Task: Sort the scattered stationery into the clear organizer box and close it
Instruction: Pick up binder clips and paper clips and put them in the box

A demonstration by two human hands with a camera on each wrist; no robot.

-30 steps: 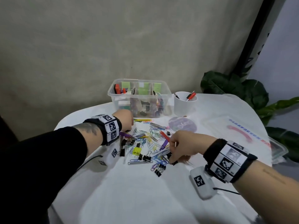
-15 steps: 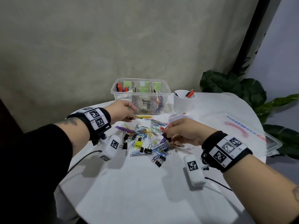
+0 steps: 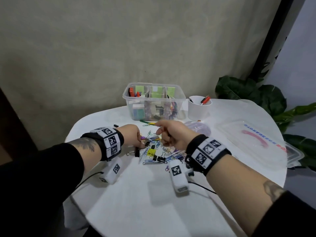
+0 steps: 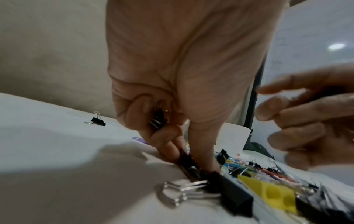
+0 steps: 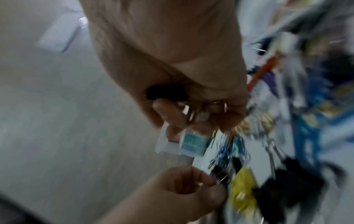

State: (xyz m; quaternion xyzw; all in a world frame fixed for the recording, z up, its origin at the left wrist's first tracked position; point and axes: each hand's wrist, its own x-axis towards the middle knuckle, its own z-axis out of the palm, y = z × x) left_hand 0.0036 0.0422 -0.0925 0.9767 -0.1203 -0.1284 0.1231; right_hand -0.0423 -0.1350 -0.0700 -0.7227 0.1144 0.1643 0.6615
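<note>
The clear organizer box stands open at the back of the white table, part-filled. In front of it lies a pile of coloured paper clips and black binder clips. My left hand is down at the pile's left edge; thumb and forefinger pinch a black binder clip on the table, and its curled outer fingers hold another. My right hand hovers over the pile's far side, fingers curled round a black binder clip with silver handles. The right wrist view is blurred.
A white cup with pens stands right of the box. The box's clear lid lies at the right, partly over the table edge. One small binder clip lies alone at the far left. A yellow clip sits mid-pile. Plant leaves are behind.
My left hand has come back from in front of the box down to the pile's left edge. My right hand has lifted off the pile's near right side and moved forward.
</note>
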